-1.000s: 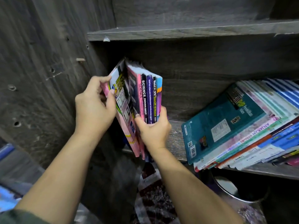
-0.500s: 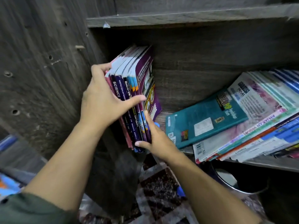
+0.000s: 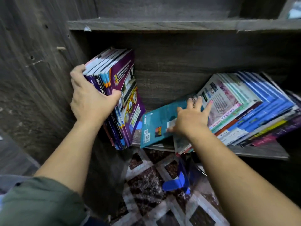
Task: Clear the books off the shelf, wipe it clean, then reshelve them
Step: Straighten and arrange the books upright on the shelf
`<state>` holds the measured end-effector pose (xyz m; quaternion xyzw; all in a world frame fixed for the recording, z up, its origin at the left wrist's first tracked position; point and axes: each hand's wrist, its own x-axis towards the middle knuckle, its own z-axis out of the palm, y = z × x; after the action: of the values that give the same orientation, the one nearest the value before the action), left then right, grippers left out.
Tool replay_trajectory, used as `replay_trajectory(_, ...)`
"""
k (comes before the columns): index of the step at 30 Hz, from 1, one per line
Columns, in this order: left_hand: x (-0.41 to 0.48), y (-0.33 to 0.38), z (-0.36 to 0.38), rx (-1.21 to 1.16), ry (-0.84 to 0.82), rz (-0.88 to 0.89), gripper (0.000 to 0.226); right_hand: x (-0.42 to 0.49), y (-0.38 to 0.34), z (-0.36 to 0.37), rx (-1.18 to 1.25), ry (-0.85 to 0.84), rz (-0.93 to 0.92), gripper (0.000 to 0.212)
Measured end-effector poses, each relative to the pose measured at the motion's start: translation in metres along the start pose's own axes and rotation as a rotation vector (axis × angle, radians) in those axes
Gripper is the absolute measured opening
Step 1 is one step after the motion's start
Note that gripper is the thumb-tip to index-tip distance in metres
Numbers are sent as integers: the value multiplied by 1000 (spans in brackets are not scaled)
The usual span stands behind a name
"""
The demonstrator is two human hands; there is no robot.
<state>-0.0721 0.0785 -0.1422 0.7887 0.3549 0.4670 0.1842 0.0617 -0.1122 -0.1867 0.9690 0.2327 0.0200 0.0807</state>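
left hand [image 3: 91, 98] clamps upright workbook stack [image 3: 121, 85] | right hand [image 3: 190, 119] spread flat on teal book [image 3: 156, 123] | glossy, floppy (likely slippery): grip spines

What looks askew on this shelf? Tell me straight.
The right-hand row of books leans far leftward instead of standing upright. The teal book at its left end lies almost flat, its corner overhanging the front edge of the shelf, with the right hand spread on it. The bundle gripped by the left hand stands nearly upright.
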Motion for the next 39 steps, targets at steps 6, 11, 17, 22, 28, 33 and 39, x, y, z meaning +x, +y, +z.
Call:
replay_trajectory(6,-5,6,4,-23,-16,-75,89,-12,38,12,-247,99,7,43)
replay_trajectory(11,-10,-3,6,168,69,161,95,-17,31,10,31,292,15,38)
replay_trajectory(17,2,-30,13,104,90,501,76,-7,8,12,816,373,76,33)
replay_trajectory(22,10,-36,13,137,123,479,72,5,-25,7,1231,669,160,40)
replay_trajectory(28,9,-34,10,66,65,508,63,4,-71,-14,1577,561,-230,63)
replay_trajectory(33,8,-36,-4,-57,-61,525,69,10,-94,18,1240,-141,-493,101)
replay_trajectory(39,8,-39,-4,1,-93,536,85,1,-117,58,998,-314,-382,100)
